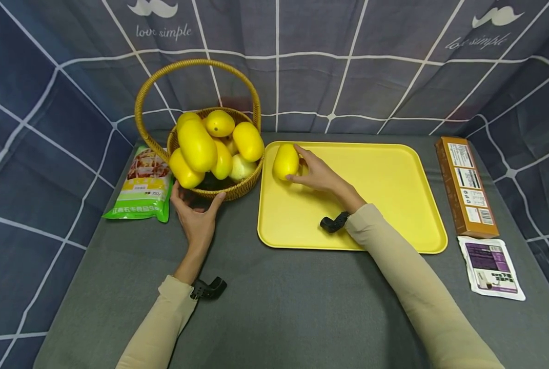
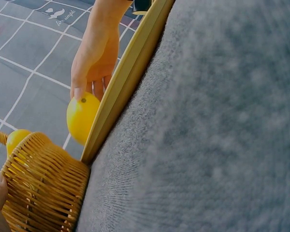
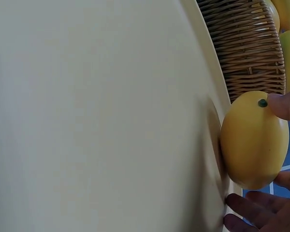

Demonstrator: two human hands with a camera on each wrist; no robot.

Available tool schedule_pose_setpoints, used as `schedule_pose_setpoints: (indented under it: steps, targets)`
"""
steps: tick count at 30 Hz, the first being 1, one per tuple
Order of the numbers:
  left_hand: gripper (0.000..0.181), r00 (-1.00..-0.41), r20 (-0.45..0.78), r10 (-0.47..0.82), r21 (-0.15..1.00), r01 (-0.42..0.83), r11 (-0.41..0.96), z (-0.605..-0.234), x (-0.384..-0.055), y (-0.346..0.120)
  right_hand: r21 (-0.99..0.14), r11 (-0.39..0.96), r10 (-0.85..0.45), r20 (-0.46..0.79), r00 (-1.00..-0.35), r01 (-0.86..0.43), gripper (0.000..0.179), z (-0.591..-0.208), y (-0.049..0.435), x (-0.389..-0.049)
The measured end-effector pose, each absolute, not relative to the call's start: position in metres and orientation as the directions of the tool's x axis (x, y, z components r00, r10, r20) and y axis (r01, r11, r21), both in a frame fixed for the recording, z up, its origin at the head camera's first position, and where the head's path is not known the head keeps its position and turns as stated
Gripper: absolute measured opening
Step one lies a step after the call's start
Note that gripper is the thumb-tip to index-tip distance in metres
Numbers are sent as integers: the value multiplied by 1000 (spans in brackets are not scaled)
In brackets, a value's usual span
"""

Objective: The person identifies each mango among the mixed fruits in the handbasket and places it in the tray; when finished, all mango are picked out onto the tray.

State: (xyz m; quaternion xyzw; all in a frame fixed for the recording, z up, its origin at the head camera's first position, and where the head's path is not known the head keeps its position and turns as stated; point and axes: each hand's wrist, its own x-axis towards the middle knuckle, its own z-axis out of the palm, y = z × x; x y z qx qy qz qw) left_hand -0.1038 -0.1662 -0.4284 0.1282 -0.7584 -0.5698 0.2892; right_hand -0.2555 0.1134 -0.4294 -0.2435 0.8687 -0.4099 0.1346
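In the head view my right hand [image 1: 318,173] holds a yellow mango [image 1: 285,162] over the left end of the yellow tray [image 1: 348,233]. The right wrist view shows its thumb by the green stem spot of the mango [image 3: 255,140] and the fingers around the far side. My left hand [image 1: 197,218] grips the near side of a wicker basket [image 1: 244,188], its thumb at the rim; the other fingertips are partly hidden. Several yellow mangoes [image 1: 197,146] are heaped in that basket, along with a paler round fruit [image 1: 242,168].
Left of the basket lies a green-and-white food packet [image 1: 140,189]. A long brown box [image 1: 467,187] and a white-and-purple pouch [image 1: 491,267] are right of the tray. The basket's tall handle [image 1: 198,62] arches up before a checked grey cloth [image 1: 302,87].
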Motion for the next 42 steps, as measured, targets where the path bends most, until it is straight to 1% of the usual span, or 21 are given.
schedule_pose_setpoints:
  steps: [8, 18, 21, 26, 28, 30, 32, 35, 38, 42]
  targets:
    - [94, -800, 294, -523, 938, 137, 319, -429, -104, -168, -795, 508, -547, 0, -837, -332, 96, -431, 112, -257]
    - [93, -798, 297, -525, 938, 140, 317, -428, -104, -168, -782, 528, -536, -5, -844, -331, 95, -430, 114, -256]
    - [93, -799, 300, -521, 938, 147, 314, -428, -104, -168, -751, 561, -529, 0, -849, -349, 96, -425, 115, -254]
    - [95, -800, 300, -520, 938, 148, 313, -443, -110, -174, -670, 596, -525, 91, -846, -443, 95, -407, 113, -251]
    - [95, -799, 302, -520, 938, 151, 312, -444, -111, -175, -644, 582, -543, 147, -827, -497, 92, -395, 107, -249]
    - [95, -796, 306, -522, 938, 157, 311, -444, -110, -175, -625, 548, -572, 205, -794, -556, 90, -379, 97, -246]
    - [95, -796, 310, -520, 937, 161, 311, -443, -110, -175, -605, 501, -605, 266, -750, -619, 89, -364, 85, -242]
    - [97, -793, 309, -525, 934, 150, 324, -453, -114, -180, -568, 425, -658, 341, -671, -705, 87, -346, 64, -235]
    - [97, -794, 303, -528, 934, 137, 330, -460, -116, -183, -532, 384, -700, 365, -613, -755, 87, -332, 43, -230]
    - [97, -796, 306, -522, 932, 139, 334, -462, -117, -184, -499, 382, -728, 357, -586, -778, 88, -319, 17, -229]
